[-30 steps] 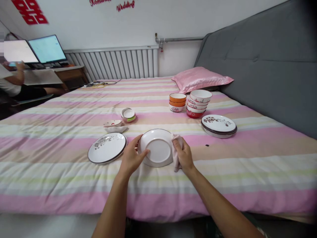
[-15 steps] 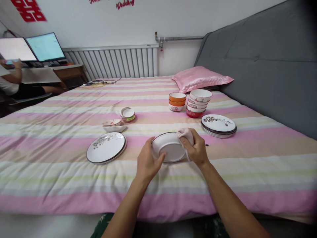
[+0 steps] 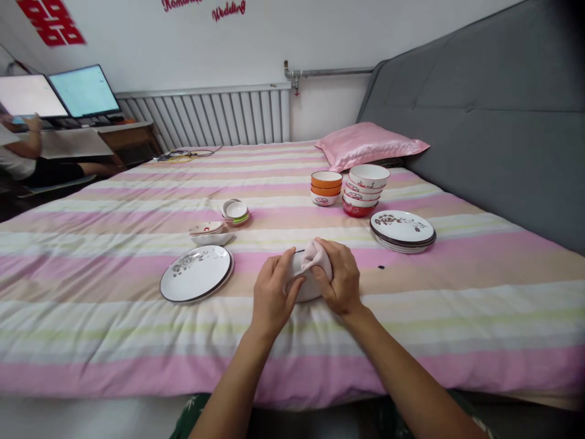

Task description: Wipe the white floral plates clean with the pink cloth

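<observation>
A white plate (image 3: 305, 290) with a dark rim is held over the striped bed (image 3: 137, 329), mostly hidden behind my hands. My left hand (image 3: 271, 296) grips its left edge, fingers curled round it. With my right hand (image 3: 337, 279) I press a crumpled pink cloth (image 3: 315, 257) against the plate's surface. To the left, a flower-patterned plate (image 3: 196, 273) lies flat on the cover.
A stack of patterned plates (image 3: 403, 230) lies at the right, with stacked bowls (image 3: 365, 189) and orange bowls (image 3: 326, 186) behind. Small dishes (image 3: 236, 211) and a shallow dish (image 3: 209, 233) sit left of centre. A pink pillow (image 3: 370, 145) leans by the grey headboard. A person sits at monitors (image 3: 82, 92) far left.
The plate tipped from facing me to nearly edge-on. My right hand carried the cloth from the plate's right rim onto its middle, and both hands closed in together.
</observation>
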`<state>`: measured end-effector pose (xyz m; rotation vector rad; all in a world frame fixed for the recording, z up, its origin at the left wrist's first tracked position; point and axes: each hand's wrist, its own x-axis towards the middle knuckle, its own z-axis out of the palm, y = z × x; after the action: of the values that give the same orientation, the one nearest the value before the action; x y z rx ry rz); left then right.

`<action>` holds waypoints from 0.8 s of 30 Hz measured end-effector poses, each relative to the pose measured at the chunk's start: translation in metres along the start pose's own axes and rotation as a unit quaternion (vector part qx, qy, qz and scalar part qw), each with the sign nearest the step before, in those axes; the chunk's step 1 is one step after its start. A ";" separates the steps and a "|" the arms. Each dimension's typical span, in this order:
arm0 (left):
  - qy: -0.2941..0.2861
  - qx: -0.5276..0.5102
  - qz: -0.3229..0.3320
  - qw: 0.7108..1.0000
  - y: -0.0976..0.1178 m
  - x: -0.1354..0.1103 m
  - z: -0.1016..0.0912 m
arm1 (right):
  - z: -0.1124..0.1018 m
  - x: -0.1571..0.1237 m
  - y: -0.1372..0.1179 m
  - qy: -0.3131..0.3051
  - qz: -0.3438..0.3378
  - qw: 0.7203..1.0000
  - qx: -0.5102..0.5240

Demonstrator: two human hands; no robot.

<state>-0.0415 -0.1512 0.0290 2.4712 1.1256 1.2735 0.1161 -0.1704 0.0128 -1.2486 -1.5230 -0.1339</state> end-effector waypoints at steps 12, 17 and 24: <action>0.020 -0.035 -0.077 0.996 -0.011 0.004 -0.008 | 0.012 -0.005 0.010 -0.006 0.225 0.962 0.152; 0.025 -0.043 -0.105 0.993 -0.019 0.004 -0.011 | 0.019 -0.012 0.021 -0.033 0.333 0.930 0.150; 0.049 -0.014 -0.111 0.993 -0.022 0.003 -0.009 | 0.022 -0.020 0.027 -0.064 0.394 0.909 0.118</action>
<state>-0.0594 -0.1355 0.0271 2.2108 1.3513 1.3458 0.1182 -0.1565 -0.0252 -1.5951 -0.9946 0.6546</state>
